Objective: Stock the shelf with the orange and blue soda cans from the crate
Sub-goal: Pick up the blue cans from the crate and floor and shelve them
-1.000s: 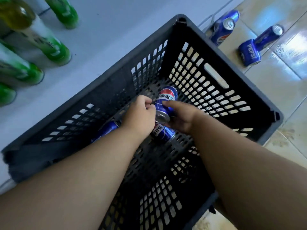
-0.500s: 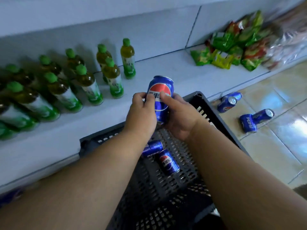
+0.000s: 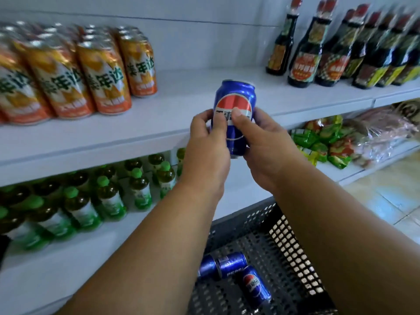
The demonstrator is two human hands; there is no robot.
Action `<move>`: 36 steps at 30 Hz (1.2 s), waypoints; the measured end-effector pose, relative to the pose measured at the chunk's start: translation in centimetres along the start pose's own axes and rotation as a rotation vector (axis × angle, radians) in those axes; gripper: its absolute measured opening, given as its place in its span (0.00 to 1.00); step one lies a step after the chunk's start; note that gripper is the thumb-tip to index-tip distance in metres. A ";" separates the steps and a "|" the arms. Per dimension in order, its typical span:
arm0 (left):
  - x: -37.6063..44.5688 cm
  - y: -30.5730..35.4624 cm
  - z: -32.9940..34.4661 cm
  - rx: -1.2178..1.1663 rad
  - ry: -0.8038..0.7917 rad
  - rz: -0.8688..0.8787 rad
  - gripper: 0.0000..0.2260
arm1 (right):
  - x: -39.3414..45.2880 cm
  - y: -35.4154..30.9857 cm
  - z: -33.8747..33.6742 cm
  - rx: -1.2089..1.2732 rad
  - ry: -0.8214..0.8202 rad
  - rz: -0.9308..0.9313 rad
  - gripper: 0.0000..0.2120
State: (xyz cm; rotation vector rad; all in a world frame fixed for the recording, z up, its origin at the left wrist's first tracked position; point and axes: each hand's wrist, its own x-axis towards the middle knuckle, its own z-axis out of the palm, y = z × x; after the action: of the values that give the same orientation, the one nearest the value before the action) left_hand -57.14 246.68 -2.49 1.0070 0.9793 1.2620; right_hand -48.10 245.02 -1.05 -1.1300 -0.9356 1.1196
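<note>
On the white shelf (image 3: 181,114), bare between orange cans (image 3: 102,78) and dark bottles (image 3: 302,53), both hands (image 3: 236,142) pinch an upright blue can (image 3: 235,105) that could slip into the crate (image 3: 293,246).

**Covered, cropped and blurred**

Both thumbs cover the lettering on the held blue can (image 3: 235,105). The left forearm hides part of one blue can in the crate (image 3: 205,267). The orange cans (image 3: 102,71) and sauce bottles (image 3: 318,51) are motion-blurred and cropped by the frame's edges. The green-capped bottles (image 3: 109,198) run off the left edge.
</note>
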 end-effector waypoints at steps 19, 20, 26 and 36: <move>8.9 5.7 -1.3 0.549 -0.055 0.252 0.18 | 10.6 -3.6 2.1 -0.479 0.060 -0.201 0.19; 10.1 5.4 -0.9 0.634 -0.044 0.238 0.19 | 12.0 -3.2 1.6 -0.493 0.056 -0.206 0.18; 17.6 5.2 1.1 0.922 0.074 0.176 0.21 | 20.8 -0.4 1.2 -0.551 -0.001 -0.224 0.16; 28.1 4.3 2.1 0.810 0.183 0.142 0.22 | 32.0 0.0 2.8 -0.714 -0.069 -0.275 0.22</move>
State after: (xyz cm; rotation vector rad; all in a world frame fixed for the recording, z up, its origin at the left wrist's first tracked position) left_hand -54.60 274.84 1.52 1.6150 1.6499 1.0868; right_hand -44.23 276.87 0.02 -1.4704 -1.5620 0.6036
